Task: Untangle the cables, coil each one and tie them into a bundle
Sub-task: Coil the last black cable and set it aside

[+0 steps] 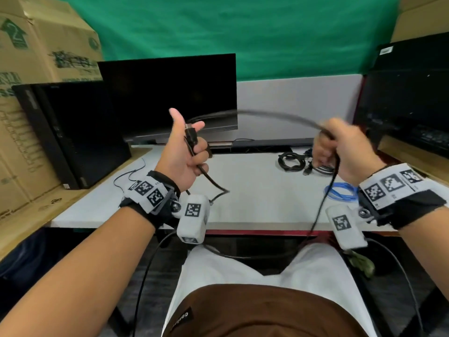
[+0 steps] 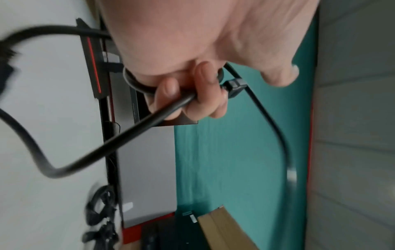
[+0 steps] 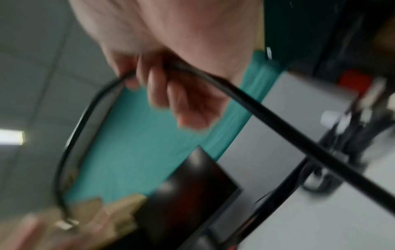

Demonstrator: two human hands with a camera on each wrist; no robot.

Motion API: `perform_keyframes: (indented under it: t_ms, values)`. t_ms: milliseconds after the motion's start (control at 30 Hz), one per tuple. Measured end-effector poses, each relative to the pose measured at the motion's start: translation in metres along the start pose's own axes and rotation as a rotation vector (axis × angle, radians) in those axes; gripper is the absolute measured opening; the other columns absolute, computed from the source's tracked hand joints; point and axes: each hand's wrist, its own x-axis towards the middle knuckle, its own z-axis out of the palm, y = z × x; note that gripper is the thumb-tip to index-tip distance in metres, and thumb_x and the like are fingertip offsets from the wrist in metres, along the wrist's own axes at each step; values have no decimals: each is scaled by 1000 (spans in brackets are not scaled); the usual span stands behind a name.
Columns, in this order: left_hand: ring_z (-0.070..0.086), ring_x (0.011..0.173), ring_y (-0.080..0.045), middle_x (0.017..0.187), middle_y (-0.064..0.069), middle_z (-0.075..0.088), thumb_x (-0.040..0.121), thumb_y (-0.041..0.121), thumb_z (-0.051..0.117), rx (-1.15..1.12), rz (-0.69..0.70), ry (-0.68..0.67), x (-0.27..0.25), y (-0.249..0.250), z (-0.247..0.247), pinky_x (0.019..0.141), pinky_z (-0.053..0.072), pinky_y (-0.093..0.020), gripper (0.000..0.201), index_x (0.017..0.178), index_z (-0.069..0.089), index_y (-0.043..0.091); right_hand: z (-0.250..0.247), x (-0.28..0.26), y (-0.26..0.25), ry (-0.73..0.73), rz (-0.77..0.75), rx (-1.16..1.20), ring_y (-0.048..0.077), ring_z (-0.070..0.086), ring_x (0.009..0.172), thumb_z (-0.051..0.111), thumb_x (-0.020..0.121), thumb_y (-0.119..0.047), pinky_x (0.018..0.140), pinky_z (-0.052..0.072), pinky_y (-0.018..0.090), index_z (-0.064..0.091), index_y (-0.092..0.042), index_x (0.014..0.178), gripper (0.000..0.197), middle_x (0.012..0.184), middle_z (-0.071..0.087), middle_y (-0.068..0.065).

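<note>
While a green curtain (image 1: 243, 32) fills the back of the scene, cardboard boxes (image 1: 36, 69) stack up at the far left and a white table (image 1: 255, 190) runs across the middle. On the table's left end stands a black tower (image 1: 73, 132), with a dark monitor (image 1: 170, 93) beside it and a second monitor (image 1: 408, 105) at the right edge.

Above the table, both hands are raised with a black cable (image 1: 267, 115) arching between them. The left hand (image 1: 184, 152) has its lower fingers curled round the cable, thumb sticking up and index finger extended, and the cable's plug (image 1: 192, 137) lies against the palm. From this fist the cable drops to a kink just above the table. The left wrist view shows those fingers (image 2: 169, 88) wrapped round the cable (image 2: 128, 135). The right hand (image 1: 345, 149), blurred, has its fingers closed round the cable, which falls from it past the table edge toward the lap.

On the table's right part lies a coil of black cables (image 1: 291, 161), and nearer, just beside the right wrist, a blue cable (image 1: 340, 190). A thin black wire (image 1: 131, 173) trails by the tower.
</note>
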Motion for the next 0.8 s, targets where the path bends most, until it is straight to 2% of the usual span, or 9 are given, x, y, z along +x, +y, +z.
perform_keyframes:
  t_ms: [100,200,300,400,500,567,667,733,800]
  values:
    - [20,42,-8,59,7,31,93,74,36,-121,42,45,-2,2,0,49,17,-26,58,113,61,25,-5,-2,22,-323,159,-642,27,56,61,45,96,-30,66,53,34,49,-18,40,57,52,54,8]
    - [19,39,-9,54,6,29,101,54,40,-57,49,72,-8,-1,11,46,19,-24,38,89,60,25,5,-9,28,-471,188,-883,24,70,78,38,102,-52,83,53,37,67,-9,67,62,71,72,3]
    - [20,39,-11,52,4,29,102,47,43,168,56,35,-19,-7,32,46,17,-26,34,85,60,22,28,-16,12,-416,35,-706,15,72,88,41,83,-71,83,57,37,65,-19,101,60,96,74,-4]
    - [24,38,-11,49,4,32,98,38,54,411,89,-79,-35,-21,58,42,16,-22,33,74,59,17,52,-27,-10,-393,-130,-541,8,70,94,48,84,-73,80,59,33,59,-30,113,53,106,71,-9]
    - [32,37,-7,44,8,39,99,26,58,627,192,-217,-47,-37,79,38,27,-17,37,72,62,1,64,-32,-22,-361,-87,-391,17,69,94,49,90,-65,85,55,35,62,-12,116,61,108,72,7]
    - [37,42,-7,52,5,45,98,21,60,735,221,-338,-54,-45,86,45,35,-18,36,64,69,17,64,-34,-24,-375,27,-248,20,66,80,57,94,-45,75,52,36,65,0,112,49,93,73,16]
    - [40,50,-14,56,0,44,98,37,59,882,151,-507,-58,-46,86,55,40,-30,41,58,69,30,60,-31,-19,-315,124,-187,13,63,65,61,96,-12,62,55,27,69,-6,109,16,72,67,5]
    - [36,46,-11,50,6,42,92,58,56,920,99,-584,-57,-37,80,50,37,-25,46,66,70,23,55,-24,-14,-188,115,-222,12,56,53,55,97,-4,51,54,27,68,-6,107,16,66,58,3]
    - [33,42,-9,47,10,40,82,70,55,973,87,-575,-50,-24,69,43,32,-18,55,58,60,21,48,-18,-12,-66,82,-295,11,51,47,49,99,-3,47,57,33,67,-6,106,19,65,53,3]
